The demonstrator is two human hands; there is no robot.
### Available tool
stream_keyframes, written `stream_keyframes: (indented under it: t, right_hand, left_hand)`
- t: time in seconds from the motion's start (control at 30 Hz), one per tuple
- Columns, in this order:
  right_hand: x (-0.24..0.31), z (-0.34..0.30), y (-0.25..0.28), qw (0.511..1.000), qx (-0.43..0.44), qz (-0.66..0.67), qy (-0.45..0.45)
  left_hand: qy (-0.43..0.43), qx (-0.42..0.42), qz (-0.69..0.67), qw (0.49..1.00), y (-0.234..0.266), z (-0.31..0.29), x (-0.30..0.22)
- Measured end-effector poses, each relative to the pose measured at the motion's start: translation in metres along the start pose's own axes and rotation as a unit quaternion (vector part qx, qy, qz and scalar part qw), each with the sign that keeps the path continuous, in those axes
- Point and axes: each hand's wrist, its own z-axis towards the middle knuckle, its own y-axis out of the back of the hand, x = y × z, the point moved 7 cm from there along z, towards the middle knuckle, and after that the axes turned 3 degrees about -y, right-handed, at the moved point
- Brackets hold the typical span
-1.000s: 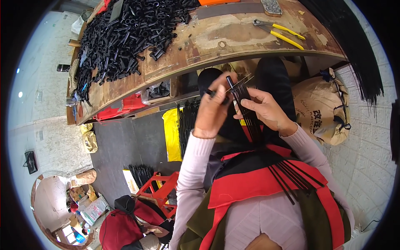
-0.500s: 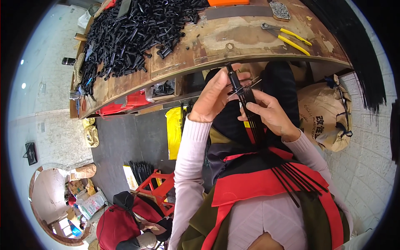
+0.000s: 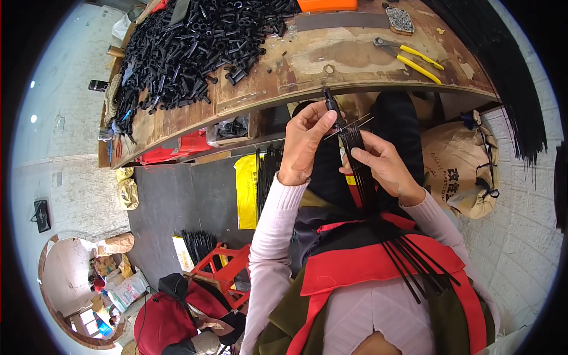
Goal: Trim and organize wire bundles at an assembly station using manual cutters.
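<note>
Just below the bench edge, my left hand (image 3: 309, 142) has its thumb and fingers closed around a black tubular plastic piece (image 3: 326, 94). This piece stands at the upper end of a bundle of thin black rods (image 3: 365, 192). My right hand (image 3: 383, 161) grips the bundle lower down, thumb on top, its other fingers partly hidden. Close to where piece and rods meet, a few thin rods (image 3: 361, 121) stick out crosswise. The bundle runs down toward my red and black apron (image 3: 378, 260), where several rod ends fan out over the front.
A large heap of black plastic tube parts (image 3: 189, 53) covers the bench's left side. Yellow-handled pliers (image 3: 414, 59) and a small grey block (image 3: 400, 21) lie to the right. More black rods (image 3: 520, 118) hang over the right end. A tan sack (image 3: 458, 165) stands below.
My left fingers, spread loosely around the tubular piece before, have closed on it. That hand has shifted slightly right and down. My right hand stays on the rods.
</note>
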Motion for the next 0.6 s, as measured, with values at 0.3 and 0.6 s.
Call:
stream_keyframes:
  t: [0.3, 0.6]
  right_hand:
    - [0.001, 0.000, 0.001, 1.000, 0.009, 0.018, -0.005]
    - [0.001, 0.001, 0.003, 1.000, 0.008, 0.012, 0.009]
  left_hand:
    - [-0.010, 0.054, 0.029, 0.998, -0.002, 0.003, -0.001]
    - [-0.025, 0.010, -0.009, 1.000, -0.010, -0.009, -0.003]
